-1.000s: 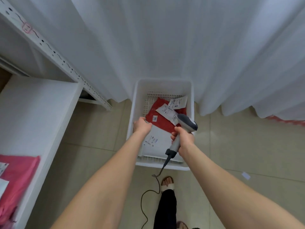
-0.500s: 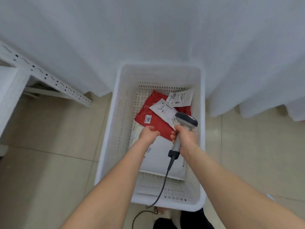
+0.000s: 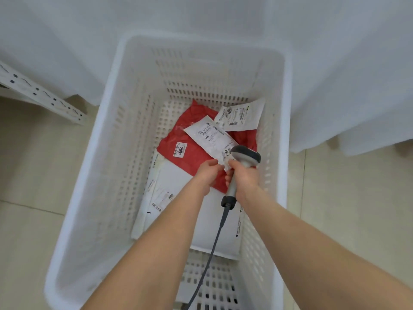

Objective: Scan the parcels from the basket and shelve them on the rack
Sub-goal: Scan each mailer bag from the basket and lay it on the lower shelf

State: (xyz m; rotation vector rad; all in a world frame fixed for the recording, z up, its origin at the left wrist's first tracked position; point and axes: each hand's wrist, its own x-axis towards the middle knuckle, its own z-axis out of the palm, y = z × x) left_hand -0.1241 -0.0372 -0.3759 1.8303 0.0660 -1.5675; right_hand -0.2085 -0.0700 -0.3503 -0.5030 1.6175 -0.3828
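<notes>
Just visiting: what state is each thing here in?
white basket, on the floor, holding parcels.
red parcel, in the basket, atop the white parcel.
white parcel, flat on the basket's bottom.
barcode scanner, head over the red parcel.
left hand, pinches the red parcel.
right hand, grips the barcode scanner.

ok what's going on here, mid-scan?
A person leans over the basket with both hands inside. The right hand grips the scanner, its head over the long label on the red parcel. The left hand pinches that parcel at the label's near end. It lies on a white parcel, not lifted yet. The rack shows at the left edge.
</notes>
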